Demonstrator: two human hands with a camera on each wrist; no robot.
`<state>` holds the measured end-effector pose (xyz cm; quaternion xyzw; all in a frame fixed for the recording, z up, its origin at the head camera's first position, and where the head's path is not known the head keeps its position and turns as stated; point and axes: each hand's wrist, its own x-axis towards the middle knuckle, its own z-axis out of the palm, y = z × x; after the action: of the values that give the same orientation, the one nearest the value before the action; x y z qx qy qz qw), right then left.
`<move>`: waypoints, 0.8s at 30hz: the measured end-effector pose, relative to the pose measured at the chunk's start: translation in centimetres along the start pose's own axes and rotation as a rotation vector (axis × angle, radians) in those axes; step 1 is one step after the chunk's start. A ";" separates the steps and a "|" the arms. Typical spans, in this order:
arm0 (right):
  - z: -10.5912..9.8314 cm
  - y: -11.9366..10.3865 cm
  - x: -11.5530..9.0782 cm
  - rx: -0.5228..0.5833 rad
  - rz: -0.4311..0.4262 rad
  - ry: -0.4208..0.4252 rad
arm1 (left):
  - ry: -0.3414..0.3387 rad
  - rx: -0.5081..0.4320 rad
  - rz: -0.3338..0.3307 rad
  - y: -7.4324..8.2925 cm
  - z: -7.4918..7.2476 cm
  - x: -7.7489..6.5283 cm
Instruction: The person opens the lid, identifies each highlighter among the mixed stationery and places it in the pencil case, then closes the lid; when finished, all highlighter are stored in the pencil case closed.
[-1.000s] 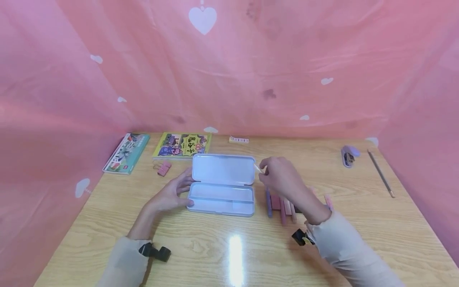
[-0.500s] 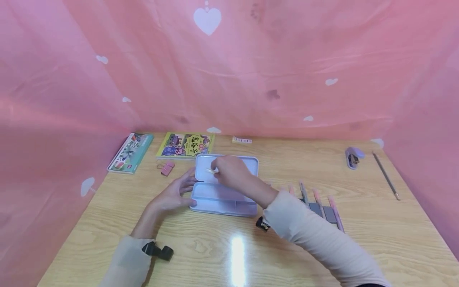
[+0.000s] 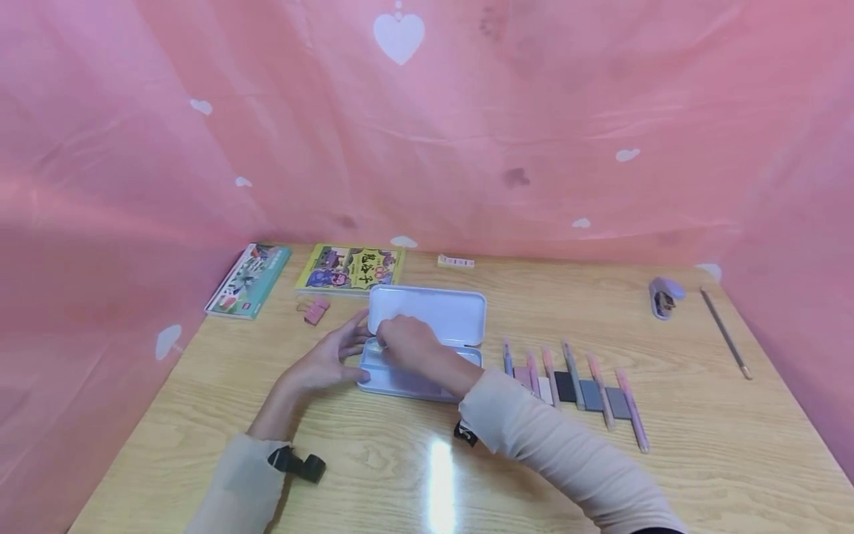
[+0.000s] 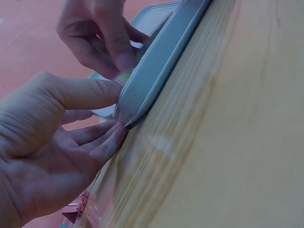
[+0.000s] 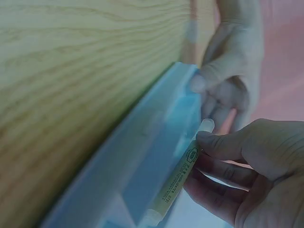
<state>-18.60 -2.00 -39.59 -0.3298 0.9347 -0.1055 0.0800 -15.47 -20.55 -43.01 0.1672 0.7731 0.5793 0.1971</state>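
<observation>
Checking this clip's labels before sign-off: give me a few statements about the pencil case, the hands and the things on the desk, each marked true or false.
1. The pencil case lies open. True.
2. The right hand holds a stapler. False: it pinches a pale yellow-green pen over the case's tray.
3. The left hand touches the left end of the case. True.
4. A row of pens lies to the left of the case. False: it lies to its right.
5. The pink binder clip lies inside the case. False: it lies on the table, near the yellow book.
</observation>
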 end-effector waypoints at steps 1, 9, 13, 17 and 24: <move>0.3 0.0 0.1 -0.007 -0.002 -0.005 | 0.000 -0.002 0.002 0.0 0.0 0.0; 1.5 0.1 0.2 -0.004 -0.005 -0.041 | 0.004 -0.008 0.000 -1.5 -0.2 0.6; 1.6 0.1 0.2 0.004 -0.002 -0.034 | 0.011 0.007 0.004 -2.5 -0.3 1.0; 1.4 0.2 0.1 0.020 0.004 -0.027 | 0.011 0.013 0.017 -2.7 -0.3 1.0; -1.6 0.9 -2.2 0.049 0.039 0.028 | 0.004 0.011 0.014 -2.1 -0.3 0.6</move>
<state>-17.83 0.27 -38.06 -0.3078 0.9392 -0.1316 0.0772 -16.22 -21.11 -45.00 0.1725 0.7755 0.5767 0.1904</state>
